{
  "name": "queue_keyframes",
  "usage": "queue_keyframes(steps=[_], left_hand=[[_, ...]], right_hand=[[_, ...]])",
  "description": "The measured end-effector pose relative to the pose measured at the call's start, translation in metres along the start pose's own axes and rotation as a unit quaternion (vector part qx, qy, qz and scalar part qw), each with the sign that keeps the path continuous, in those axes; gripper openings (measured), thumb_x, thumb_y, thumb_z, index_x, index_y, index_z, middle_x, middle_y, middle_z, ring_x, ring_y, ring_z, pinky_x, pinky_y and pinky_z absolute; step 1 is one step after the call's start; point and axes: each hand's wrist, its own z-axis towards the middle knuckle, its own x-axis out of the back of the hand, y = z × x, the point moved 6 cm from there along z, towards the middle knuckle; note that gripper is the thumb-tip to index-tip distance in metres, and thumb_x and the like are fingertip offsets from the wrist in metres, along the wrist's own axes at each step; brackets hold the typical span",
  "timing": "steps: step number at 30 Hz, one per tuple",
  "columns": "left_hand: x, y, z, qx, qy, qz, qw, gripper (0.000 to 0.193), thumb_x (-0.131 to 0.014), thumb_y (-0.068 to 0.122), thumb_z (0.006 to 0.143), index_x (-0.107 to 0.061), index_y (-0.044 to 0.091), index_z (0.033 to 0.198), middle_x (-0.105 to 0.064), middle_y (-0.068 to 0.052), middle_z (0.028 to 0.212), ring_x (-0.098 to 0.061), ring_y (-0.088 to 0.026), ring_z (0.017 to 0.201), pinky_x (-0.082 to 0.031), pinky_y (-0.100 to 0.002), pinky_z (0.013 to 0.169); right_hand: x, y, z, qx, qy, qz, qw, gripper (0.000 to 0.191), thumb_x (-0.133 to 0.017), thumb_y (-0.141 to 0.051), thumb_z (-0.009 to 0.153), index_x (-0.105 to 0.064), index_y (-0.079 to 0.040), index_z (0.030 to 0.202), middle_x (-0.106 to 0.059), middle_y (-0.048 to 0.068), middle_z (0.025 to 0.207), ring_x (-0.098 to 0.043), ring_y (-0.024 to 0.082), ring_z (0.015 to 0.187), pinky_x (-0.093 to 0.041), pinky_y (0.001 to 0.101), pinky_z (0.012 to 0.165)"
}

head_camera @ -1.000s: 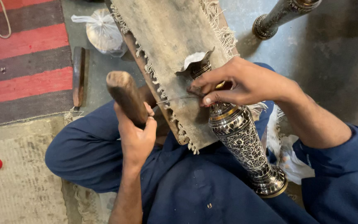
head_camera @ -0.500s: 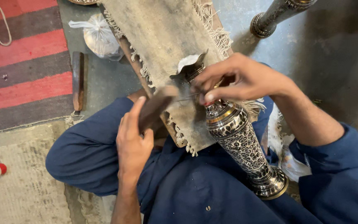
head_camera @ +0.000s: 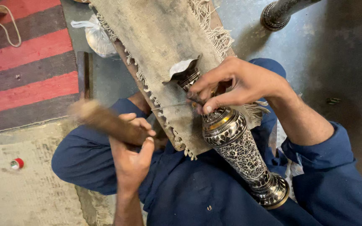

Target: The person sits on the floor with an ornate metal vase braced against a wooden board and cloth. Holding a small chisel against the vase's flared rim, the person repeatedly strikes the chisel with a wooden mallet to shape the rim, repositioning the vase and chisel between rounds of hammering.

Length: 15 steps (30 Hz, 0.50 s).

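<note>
Grey concrete floor (head_camera: 340,62) fills the right side, and a rug (head_camera: 21,62) with red and dark stripes lies at the upper left with a pale cord (head_camera: 9,29) looped on it. Lower left is a rough beige mat (head_camera: 26,184) carrying 1 small red-and-white cap (head_camera: 17,163).

Across the lap of the person in blue workwear runs a board (head_camera: 156,46) wrapped in frayed sackcloth, slanting from top centre down toward the knees.

On it rests the vase (head_camera: 231,142), tilted, with its wavy flared mouth (head_camera: 182,69) up on the cloth and its round foot (head_camera: 273,193) down near the right thigh. It is a slim metal piece, dark, covered in fine silvery floral engraving, with a plain brass-coloured band at the shoulder and a ribbed neck.

Right hand (head_camera: 235,86) lies over the neck, its fingers (head_camera: 202,98) pinched closed on a thin metal chisel (head_camera: 170,106) whose shaft lies nearly level, pointing left across the cloth.

Left hand (head_camera: 133,157) is wrapped shut around a wooden mallet (head_camera: 105,121), which is blurred and sits left of the board, apart from the chisel.

Beside the board at upper left lie a knotted plastic bag (head_camera: 95,37) and a dark flat bar (head_camera: 81,73). At the top right stands the foot of a 2nd dark metal vessel (head_camera: 279,14).
</note>
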Motion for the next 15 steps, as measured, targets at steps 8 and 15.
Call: queue_keyframes(steps=[8, 15], left_hand=[[-0.007, 0.022, 0.024, -0.077, -0.018, 0.326, 0.942, 0.062, -0.065, -0.006, 0.083, -0.042, 0.001, 0.141, -0.066, -0.018, 0.109, -0.068, -0.021, 0.099, -0.055, -0.035, 0.083], [-0.015, 0.017, 0.035, -0.007, -0.027, 0.304, 0.952, 0.069, -0.068, -0.004, 0.086, -0.046, 0.01, 0.149, -0.065, -0.015, 0.13, -0.07, -0.03, 0.097, -0.056, -0.034, 0.083]], right_hand=[[0.003, -0.01, -0.003, -0.009, 0.03, -0.049, 0.998, 0.041, -0.085, -0.022, 0.084, -0.074, -0.004, 0.119, -0.081, 0.006, 0.088, -0.079, 0.012, 0.076, -0.06, 0.0251, 0.062], [0.003, -0.012, -0.003, -0.002, 0.032, -0.048, 0.998, 0.04, -0.084, -0.024, 0.085, -0.074, -0.004, 0.119, -0.081, 0.006, 0.09, -0.08, 0.012, 0.08, -0.062, 0.025, 0.062]])
